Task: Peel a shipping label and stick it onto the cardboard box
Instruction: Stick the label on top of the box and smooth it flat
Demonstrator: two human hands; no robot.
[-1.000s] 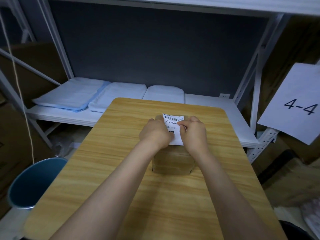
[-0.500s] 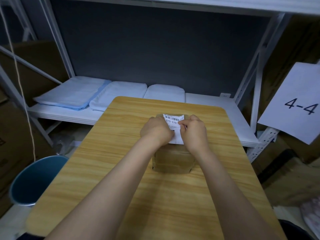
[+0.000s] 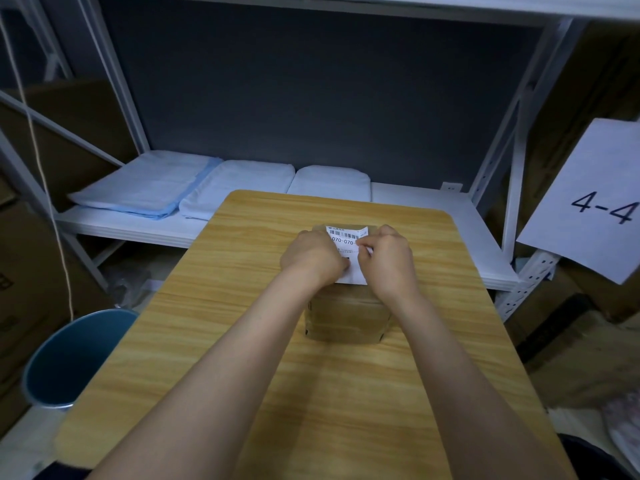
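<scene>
A small brown cardboard box (image 3: 346,317) stands in the middle of the wooden table (image 3: 242,306). Above its top I hold a white shipping label (image 3: 348,244) with a barcode and the digits 070-070. My left hand (image 3: 313,256) grips the label's left side. My right hand (image 3: 389,259) pinches its right edge between thumb and fingertips. Both hands cover much of the label and the box's top, so I cannot tell whether the label touches the box.
A blue bin (image 3: 69,358) stands on the floor at the left. Behind the table a white metal shelf (image 3: 415,209) carries folded white and light-blue cloths (image 3: 166,192). A paper sign reading 4-4 (image 3: 595,202) hangs at the right, with cardboard boxes around.
The hands and label stay over the box almost unchanged. My right fingertips have shifted slightly along the label's right edge.
</scene>
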